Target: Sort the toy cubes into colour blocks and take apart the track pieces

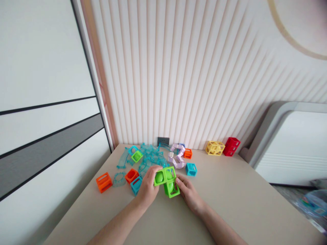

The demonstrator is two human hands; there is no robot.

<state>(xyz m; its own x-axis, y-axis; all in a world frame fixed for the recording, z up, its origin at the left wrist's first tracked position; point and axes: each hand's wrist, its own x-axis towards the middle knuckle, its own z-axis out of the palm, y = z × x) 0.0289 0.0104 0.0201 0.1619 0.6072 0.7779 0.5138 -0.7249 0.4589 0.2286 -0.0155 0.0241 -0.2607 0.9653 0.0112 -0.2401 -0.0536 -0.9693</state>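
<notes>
Both my hands hold one green piece of joined toy cubes (169, 173) above the front part of the table. Its three cubes form an L, with rounded shapes inside the frames. My left hand (150, 185) is closed round the left cube. My right hand (188, 192) grips the right side, its thumb by the lower cube. Just left of my left hand lies a blue cube (136, 185), partly covered by that hand. An orange cube (131, 176) sits behind it. Beyond my hands is a pile of clear teal track pieces (152, 156).
A purple, 3-shaped block piece (176, 157) stands behind my hands, near a blue cube (191, 169) and an orange cube (187, 153). Yellow blocks (215, 148) and red blocks (231, 146) stand against the wall. An orange cube (104, 182) lies near the table's left edge.
</notes>
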